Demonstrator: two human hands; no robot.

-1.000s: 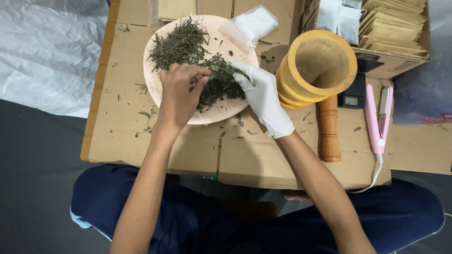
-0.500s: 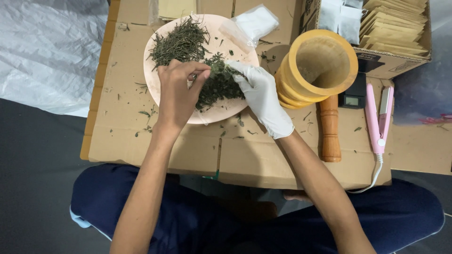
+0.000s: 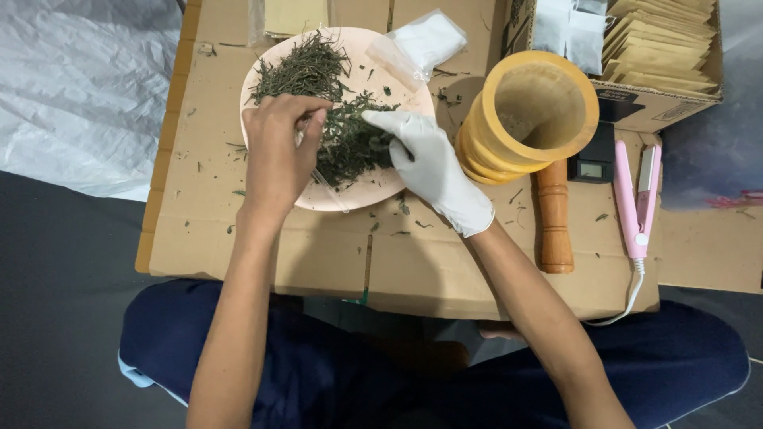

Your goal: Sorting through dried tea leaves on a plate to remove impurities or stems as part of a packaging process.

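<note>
the bare left hand (image 3: 278, 151) pinches closed on dried green herbs (image 3: 350, 147) heaped on the pink plate (image 3: 318, 199), left of the wooden mortar (image 3: 528, 115). the gloved right hand (image 3: 433, 163) rests half-open on the pile, holding nothing clearly. small, gentle pinches over the plate should limit scatter.

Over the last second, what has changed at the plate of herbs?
Very little. The bare left hand curled its fingers a bit tighter over the dried herbs. The gloved right hand kept its place on the pile. Plate, wooden mortar and pestle stayed put.
</note>
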